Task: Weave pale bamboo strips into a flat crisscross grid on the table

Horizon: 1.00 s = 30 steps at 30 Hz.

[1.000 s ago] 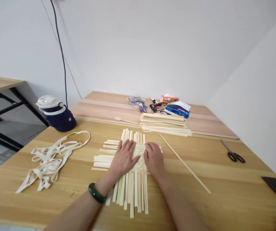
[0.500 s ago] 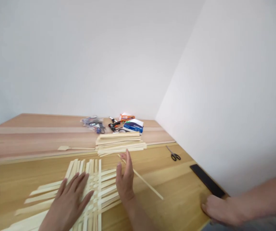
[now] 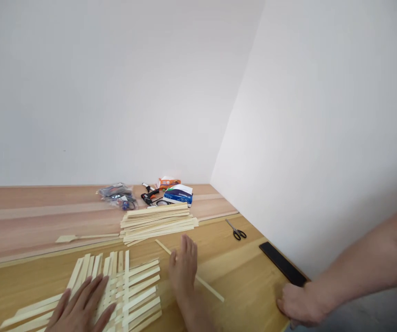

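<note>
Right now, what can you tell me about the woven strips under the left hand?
The woven strips are thin, pale and flat, like wood or bamboo. They cross over and under one another in a checkered middle, with free, uneven ends sticking out at the far side, left and right. The piece lies on the table, its near part cut off by the picture's edge. The left hand rests on it, hiding some.

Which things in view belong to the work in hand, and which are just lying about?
In the work, it seems:
woven strips, under the left hand
loose strip, by the right hand
stack of similar strips

Apparently just lying about:
scissors
black bar, near another person's hand
plastic bag
black tool
blue packet
orange packet
flat-ended stick
</note>
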Each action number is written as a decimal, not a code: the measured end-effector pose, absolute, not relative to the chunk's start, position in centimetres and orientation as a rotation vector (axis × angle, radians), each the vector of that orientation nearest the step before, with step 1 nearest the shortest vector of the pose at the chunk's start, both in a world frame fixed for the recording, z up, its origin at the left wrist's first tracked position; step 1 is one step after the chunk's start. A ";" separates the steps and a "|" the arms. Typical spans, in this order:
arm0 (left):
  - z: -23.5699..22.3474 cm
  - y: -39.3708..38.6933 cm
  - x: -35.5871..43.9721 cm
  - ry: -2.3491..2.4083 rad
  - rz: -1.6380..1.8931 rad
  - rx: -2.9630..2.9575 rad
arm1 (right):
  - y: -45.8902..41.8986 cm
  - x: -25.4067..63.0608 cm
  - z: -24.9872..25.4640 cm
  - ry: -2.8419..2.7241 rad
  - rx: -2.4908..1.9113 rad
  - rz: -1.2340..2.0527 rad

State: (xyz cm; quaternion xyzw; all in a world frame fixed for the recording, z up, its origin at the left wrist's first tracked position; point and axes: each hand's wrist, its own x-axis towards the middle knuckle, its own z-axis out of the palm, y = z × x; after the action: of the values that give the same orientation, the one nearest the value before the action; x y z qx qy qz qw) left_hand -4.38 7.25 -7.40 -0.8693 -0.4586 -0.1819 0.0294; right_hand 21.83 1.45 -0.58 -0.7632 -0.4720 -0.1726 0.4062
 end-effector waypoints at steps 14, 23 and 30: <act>-3.8 5.6 -3.7 -1.519 -0.415 -2.710 | -0.1 20.8 -1.0 -1.368 -2.255 -0.255; -4.3 5.9 -3.7 -1.516 -0.416 -2.715 | 0.1 21.0 -2.0 -1.332 -2.279 -0.360; -5.1 6.3 -3.8 -1.470 -0.521 -2.693 | 0.8 21.8 -2.9 -1.350 -2.205 -0.666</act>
State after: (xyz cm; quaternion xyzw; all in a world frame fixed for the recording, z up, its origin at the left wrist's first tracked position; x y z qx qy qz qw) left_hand -3.77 6.34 -5.14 -0.8653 -0.4723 -0.1674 0.0146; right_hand 21.84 0.77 -2.91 -0.8031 -0.4915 -0.2427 0.2335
